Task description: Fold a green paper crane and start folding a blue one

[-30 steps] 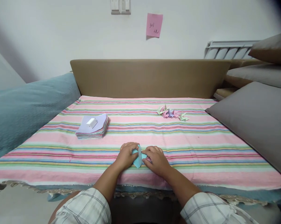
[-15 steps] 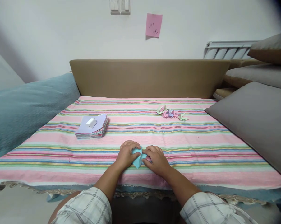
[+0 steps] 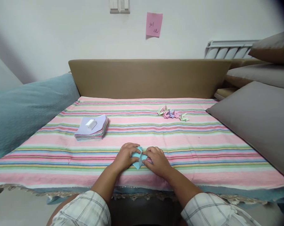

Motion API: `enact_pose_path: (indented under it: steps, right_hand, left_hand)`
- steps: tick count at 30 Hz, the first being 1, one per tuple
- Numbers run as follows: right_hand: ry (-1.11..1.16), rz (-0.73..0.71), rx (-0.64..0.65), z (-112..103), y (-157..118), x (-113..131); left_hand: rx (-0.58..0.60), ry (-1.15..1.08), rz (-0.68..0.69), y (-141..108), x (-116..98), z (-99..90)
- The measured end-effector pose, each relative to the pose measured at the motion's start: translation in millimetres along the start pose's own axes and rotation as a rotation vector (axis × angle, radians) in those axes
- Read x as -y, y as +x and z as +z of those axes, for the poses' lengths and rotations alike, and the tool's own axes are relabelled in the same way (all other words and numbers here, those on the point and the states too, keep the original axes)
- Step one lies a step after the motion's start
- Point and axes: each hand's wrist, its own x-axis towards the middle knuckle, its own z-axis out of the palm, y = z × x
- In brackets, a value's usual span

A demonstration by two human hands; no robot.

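A light blue sheet of folding paper [image 3: 137, 164], partly folded, lies on the striped cloth near its front edge. My left hand [image 3: 126, 157] grips the paper's left side, with the thumb and fingers pressed on its surface. On the other side, my right hand [image 3: 157, 160] pinches the right part of the paper between thumb and forefinger. The fingers cover some of the folds, so the exact shape is partly hidden. Farther back on the right sit several small folded paper cranes [image 3: 171, 113] in green, pink and purple.
A stack of coloured paper [image 3: 91, 136] stands at the left, with a small white block [image 3: 90, 124] on top. Grey cushions [image 3: 252, 116] border the right side, and a blue-covered armrest [image 3: 35, 106] the left. Behind runs a brown backrest [image 3: 146, 78].
My left thumb and fingers have shifted slightly on the blue paper, the fingers now lying more across it. My right hand keeps nearly the same hold. The camera view has moved a little.
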Motion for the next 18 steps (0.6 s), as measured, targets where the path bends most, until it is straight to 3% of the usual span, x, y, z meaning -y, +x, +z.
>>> enact_pose_path:
  steps: [18]
  right_hand:
    - [0.017,-0.016,-0.029,0.6,2.0,-2.8]
  left_hand:
    - [-0.072,-0.007,0.049,-0.8,-7.0,0.4]
